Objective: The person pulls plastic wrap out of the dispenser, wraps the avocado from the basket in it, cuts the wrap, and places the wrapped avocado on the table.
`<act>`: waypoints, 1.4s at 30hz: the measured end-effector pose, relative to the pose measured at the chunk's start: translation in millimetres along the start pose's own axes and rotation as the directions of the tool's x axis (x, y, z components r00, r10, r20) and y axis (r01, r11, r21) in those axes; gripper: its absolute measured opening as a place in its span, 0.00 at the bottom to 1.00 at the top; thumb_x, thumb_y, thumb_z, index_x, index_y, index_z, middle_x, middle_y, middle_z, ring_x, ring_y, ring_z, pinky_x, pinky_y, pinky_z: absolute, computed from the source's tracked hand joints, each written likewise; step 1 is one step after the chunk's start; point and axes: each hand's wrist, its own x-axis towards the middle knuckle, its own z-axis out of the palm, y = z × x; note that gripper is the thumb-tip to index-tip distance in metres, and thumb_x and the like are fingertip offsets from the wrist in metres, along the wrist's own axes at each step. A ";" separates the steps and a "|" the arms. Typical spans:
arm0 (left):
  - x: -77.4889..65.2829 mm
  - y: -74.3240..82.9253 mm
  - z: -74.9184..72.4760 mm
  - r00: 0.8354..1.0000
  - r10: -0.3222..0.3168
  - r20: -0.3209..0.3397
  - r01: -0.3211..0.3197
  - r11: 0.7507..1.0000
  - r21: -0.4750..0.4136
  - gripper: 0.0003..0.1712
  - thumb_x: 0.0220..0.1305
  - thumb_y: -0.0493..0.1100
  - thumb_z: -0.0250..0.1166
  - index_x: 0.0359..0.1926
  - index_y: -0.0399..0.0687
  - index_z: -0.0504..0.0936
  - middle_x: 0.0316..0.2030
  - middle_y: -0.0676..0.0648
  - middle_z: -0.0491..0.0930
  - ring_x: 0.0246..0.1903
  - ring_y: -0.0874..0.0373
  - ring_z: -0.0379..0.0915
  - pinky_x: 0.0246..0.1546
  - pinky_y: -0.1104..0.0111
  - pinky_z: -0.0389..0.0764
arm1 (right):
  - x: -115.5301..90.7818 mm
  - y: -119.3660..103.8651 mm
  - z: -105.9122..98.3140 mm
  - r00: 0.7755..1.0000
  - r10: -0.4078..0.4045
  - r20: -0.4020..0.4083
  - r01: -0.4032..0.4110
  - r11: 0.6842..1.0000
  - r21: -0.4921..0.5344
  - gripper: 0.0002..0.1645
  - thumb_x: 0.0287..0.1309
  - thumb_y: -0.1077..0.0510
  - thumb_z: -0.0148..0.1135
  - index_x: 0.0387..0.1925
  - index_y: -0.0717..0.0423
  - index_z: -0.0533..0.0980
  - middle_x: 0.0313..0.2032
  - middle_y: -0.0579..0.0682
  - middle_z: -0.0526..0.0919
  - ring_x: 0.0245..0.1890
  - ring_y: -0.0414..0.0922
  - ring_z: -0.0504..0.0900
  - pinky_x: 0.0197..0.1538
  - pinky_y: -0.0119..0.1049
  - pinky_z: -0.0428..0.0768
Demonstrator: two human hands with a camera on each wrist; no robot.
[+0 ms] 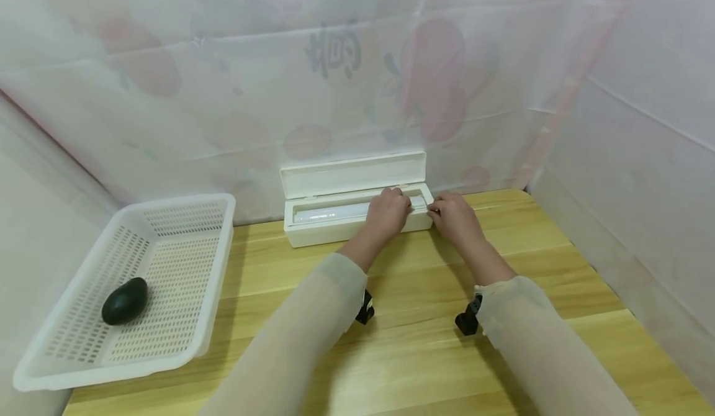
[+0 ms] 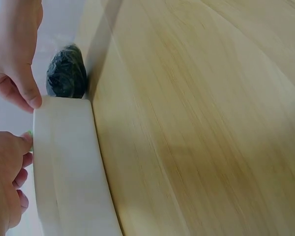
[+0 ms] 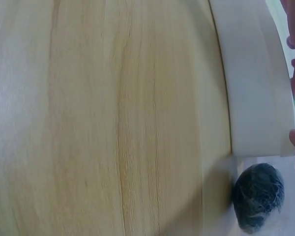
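A long white cling film box (image 1: pixel 360 220) stands at the back of the table with its lid (image 1: pixel 354 174) raised. A white roll of film (image 1: pixel 332 212) lies inside it. My left hand (image 1: pixel 388 211) bends over the right part of the box, its fingertips pinching a small green piece (image 2: pixel 30 140) at the rim. My right hand (image 1: pixel 455 217) holds the box's right end corner, thumb on the front edge. Beside that end sits a dark avocado-like thing (image 3: pixel 258 196) in wrinkled clear film, hidden behind my right hand in the head view.
On the left is a white perforated basket (image 1: pixel 220 267) with a dark green avocado (image 1: pixel 125 301) in it. Printed sheeting (image 1: pixel 335 105) hangs right behind the box. Wood-grain table (image 1: pixel 413 341) stretches in front, with its right edge running down beside more sheeting.
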 end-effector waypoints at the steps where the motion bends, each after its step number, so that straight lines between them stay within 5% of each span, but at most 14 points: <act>1: -1.0 -2.0 -0.5 1.000 0.002 -0.002 -0.002 1.000 -0.002 0.12 0.71 0.51 0.59 0.44 0.55 0.87 0.38 0.52 0.80 0.41 0.56 0.75 0.35 0.65 0.80 | 0.5 -0.5 0.0 1.000 0.002 0.003 -0.002 1.000 0.002 0.09 0.58 0.63 0.67 0.39 0.65 0.85 0.42 0.60 0.82 0.45 0.58 0.78 0.49 0.51 0.78; 9: -10.3 -17.9 -3.8 1.000 0.000 0.005 0.000 1.000 0.015 0.13 0.72 0.50 0.58 0.45 0.56 0.88 0.39 0.52 0.80 0.41 0.56 0.75 0.36 0.63 0.80 | 2.6 0.4 0.0 0.997 0.047 0.063 -0.048 0.999 0.010 0.11 0.62 0.62 0.64 0.42 0.67 0.84 0.44 0.61 0.80 0.45 0.57 0.79 0.49 0.51 0.79; 20: -30.8 -45.4 -14.5 0.999 0.045 -0.010 -0.044 0.994 0.096 0.10 0.70 0.48 0.61 0.41 0.56 0.89 0.36 0.53 0.81 0.38 0.55 0.75 0.32 0.64 0.79 | -1.5 11.4 -0.4 0.998 0.039 0.041 -0.040 0.999 0.019 0.10 0.62 0.64 0.63 0.42 0.67 0.83 0.45 0.61 0.80 0.46 0.58 0.80 0.49 0.51 0.80; 28: -42.5 -66.7 -17.6 0.995 0.067 -0.070 -0.060 0.993 0.103 0.08 0.68 0.46 0.64 0.40 0.56 0.90 0.35 0.53 0.81 0.34 0.55 0.74 0.27 0.65 0.76 | 1.7 19.0 -4.1 0.997 0.045 0.063 -0.046 0.999 0.012 0.11 0.64 0.63 0.62 0.43 0.67 0.83 0.45 0.62 0.79 0.47 0.59 0.79 0.50 0.53 0.79; 42: -64.5 -103.3 -29.5 1.000 -0.012 -0.003 0.012 0.986 0.166 0.08 0.68 0.47 0.63 0.40 0.56 0.89 0.38 0.51 0.82 0.40 0.53 0.76 0.34 0.60 0.80 | 7.4 19.2 1.5 1.000 0.016 0.019 -0.017 0.999 0.038 0.10 0.62 0.64 0.63 0.42 0.67 0.83 0.44 0.62 0.80 0.46 0.59 0.80 0.48 0.52 0.81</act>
